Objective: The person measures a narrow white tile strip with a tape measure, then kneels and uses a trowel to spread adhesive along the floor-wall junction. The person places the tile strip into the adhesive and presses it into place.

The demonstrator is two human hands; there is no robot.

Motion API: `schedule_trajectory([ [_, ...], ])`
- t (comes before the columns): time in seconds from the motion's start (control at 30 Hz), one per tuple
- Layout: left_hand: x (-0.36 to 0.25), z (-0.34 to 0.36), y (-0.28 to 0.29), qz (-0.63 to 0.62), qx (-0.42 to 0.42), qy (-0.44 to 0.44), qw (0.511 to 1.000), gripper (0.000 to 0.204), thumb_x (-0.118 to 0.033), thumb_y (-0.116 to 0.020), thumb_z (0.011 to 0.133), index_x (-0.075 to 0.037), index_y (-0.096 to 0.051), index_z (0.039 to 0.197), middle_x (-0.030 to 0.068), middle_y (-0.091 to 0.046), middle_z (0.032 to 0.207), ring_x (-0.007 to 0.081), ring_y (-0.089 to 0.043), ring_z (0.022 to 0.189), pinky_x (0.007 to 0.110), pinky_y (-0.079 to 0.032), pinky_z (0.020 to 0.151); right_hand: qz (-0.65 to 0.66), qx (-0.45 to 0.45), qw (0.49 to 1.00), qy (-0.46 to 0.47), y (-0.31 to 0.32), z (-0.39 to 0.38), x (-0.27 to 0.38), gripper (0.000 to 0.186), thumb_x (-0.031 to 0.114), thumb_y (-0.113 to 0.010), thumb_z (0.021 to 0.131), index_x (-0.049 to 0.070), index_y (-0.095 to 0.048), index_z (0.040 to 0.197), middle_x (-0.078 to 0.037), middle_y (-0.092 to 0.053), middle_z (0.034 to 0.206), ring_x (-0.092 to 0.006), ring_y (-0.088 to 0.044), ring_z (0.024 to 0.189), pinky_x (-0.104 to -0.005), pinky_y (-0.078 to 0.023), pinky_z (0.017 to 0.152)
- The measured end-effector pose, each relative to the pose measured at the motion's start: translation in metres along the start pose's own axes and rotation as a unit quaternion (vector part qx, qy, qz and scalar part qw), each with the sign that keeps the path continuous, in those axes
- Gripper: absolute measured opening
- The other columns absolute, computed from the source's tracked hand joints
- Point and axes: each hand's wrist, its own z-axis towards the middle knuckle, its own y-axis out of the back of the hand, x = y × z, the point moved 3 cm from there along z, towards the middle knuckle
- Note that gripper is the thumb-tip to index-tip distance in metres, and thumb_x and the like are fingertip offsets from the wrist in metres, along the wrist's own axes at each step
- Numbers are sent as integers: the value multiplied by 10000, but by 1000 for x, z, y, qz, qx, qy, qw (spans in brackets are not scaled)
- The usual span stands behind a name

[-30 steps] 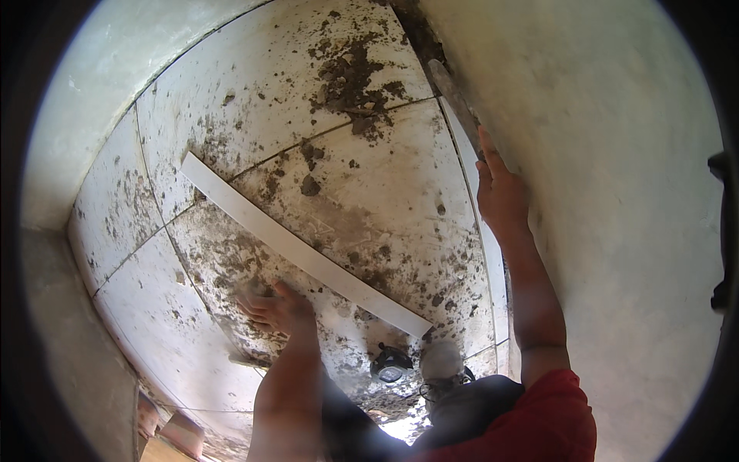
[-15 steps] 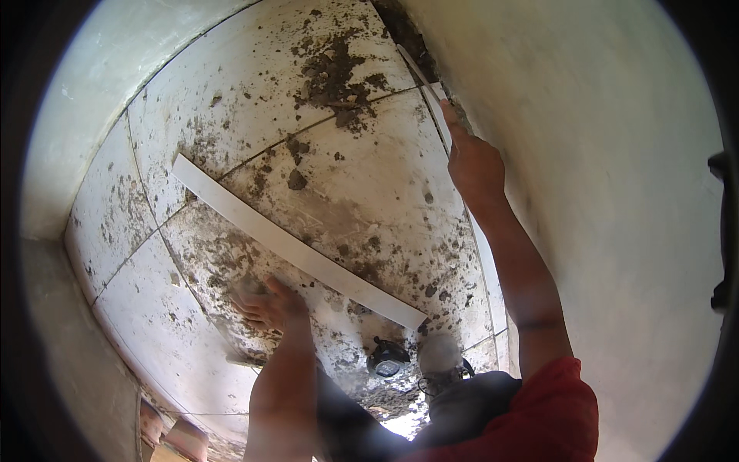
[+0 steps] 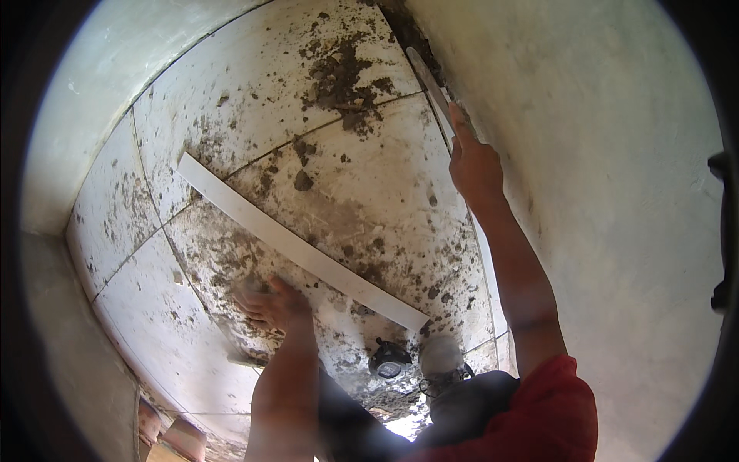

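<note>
My right hand (image 3: 477, 165) is closed around the near end of a long narrow metal blade (image 3: 428, 75) with a rounded tip. Its handle is hidden in my grip, and my forefinger stretches along it. The blade lies over a dark, mortar-filled gap (image 3: 406, 29) between the floor tiles and the right wall. A white tile strip (image 3: 490, 266) runs along that wall under my forearm. On the gritty floor, my left hand (image 3: 273, 306) rests with its fingers spread, holding nothing. Just beyond it, a loose white tile strip (image 3: 300, 250) lies diagonally across the tiles.
Crumbs and clumps of mortar (image 3: 339, 77) litter the white floor tiles (image 3: 369, 169). A small round black object (image 3: 389, 359) sits close to my body. Walls rise at the right (image 3: 600, 215) and left (image 3: 85, 323). Reddish-brown pieces (image 3: 185, 439) stand at the lower left.
The blade has turned so more of its flat face shows, and my right hand has shifted slightly toward me. My left hand stays on the floor. The whole view has shifted a little.
</note>
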Motion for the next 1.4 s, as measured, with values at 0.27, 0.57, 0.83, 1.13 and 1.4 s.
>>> schedule_trajectory([
  [0.27,4,0,-2,-58,39,3,998,641,-553,-430,914,-234,-215,1426,70,-132,1562,247,-74,1467,607,-91,1109,50,-3,998,-36,8,11,6,592,177,-500,957,313,-277,1488,-211,-664,819,-402,-636,714,-482,-517,710],
  [0.57,5,-1,-5,-32,48,8,998,730,-610,-378,913,-183,-162,1465,83,-117,1570,247,-74,1468,580,-89,1120,28,52,998,-35,22,-8,-3,621,175,-498,953,284,-232,1503,-208,-657,761,-397,-647,720,-488,-526,733],
  [0.83,4,1,-6,-44,40,3,998,759,-656,-348,909,-156,-176,1453,94,-124,1567,256,-92,1463,585,-107,1107,-21,81,996,-33,49,-34,-5,625,159,-515,946,325,-262,1494,-206,-653,790,-391,-642,730,-479,-512,700],
  [1.13,3,-2,-4,-58,12,-22,998,676,-589,-397,924,-184,-219,1435,109,-191,1540,277,-124,1453,594,-137,1085,-59,103,992,-51,24,-19,9,695,72,-492,866,243,-269,1501,-199,-644,695,-357,-656,656,-475,-530,638],
  [1.4,1,-1,-4,-33,21,10,999,641,-540,-463,908,-181,-284,1408,90,-252,1516,260,-193,1434,554,-170,1106,29,84,994,-61,48,-18,-3,583,126,-522,937,285,-341,1468,-211,-669,983,-395,-641,920,-459,-502,846],
])
